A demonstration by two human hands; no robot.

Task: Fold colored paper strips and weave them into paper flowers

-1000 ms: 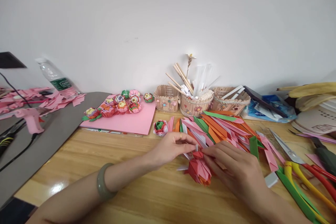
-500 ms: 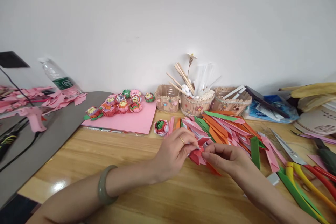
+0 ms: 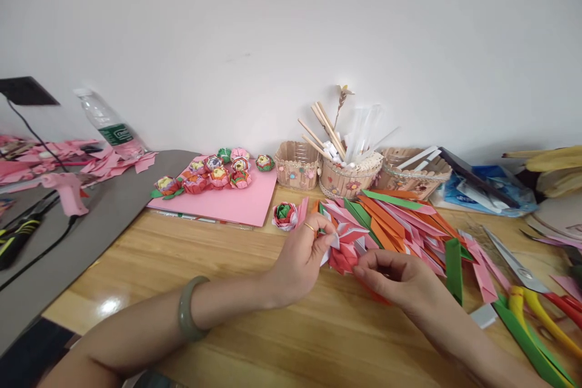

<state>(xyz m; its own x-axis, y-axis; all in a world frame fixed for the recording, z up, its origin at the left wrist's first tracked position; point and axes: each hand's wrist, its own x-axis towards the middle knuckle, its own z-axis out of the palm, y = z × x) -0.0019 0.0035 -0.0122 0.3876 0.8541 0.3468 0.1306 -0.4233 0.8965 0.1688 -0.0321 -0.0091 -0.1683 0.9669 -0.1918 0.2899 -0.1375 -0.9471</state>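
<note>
A partly layered paper flower [image 3: 344,256] in red, pink and white is held above the wooden table between my two hands. My left hand [image 3: 304,254], with a ring on one finger, pinches its white and pink folds on the left side. At its lower right, the closed fingertips of my right hand [image 3: 391,273] grip the red petals. Just behind lies a pile of folded paper strips [image 3: 386,224] in orange, pink and green. A finished paper flower [image 3: 285,216] with a green centre sits beyond my left hand.
Several paper flowers [image 3: 219,177] rest on pink paper [image 3: 254,206]. Wooden baskets [image 3: 297,177] stand along the wall, one holding sticks. Scissors [image 3: 516,264] lie at the right. A pink glue gun [image 3: 68,193], pliers [image 3: 20,233] and a plastic bottle [image 3: 107,121] are at the left.
The view has shifted slightly. My left hand has moved a little away from my right, and more of the paper flower shows between them.
</note>
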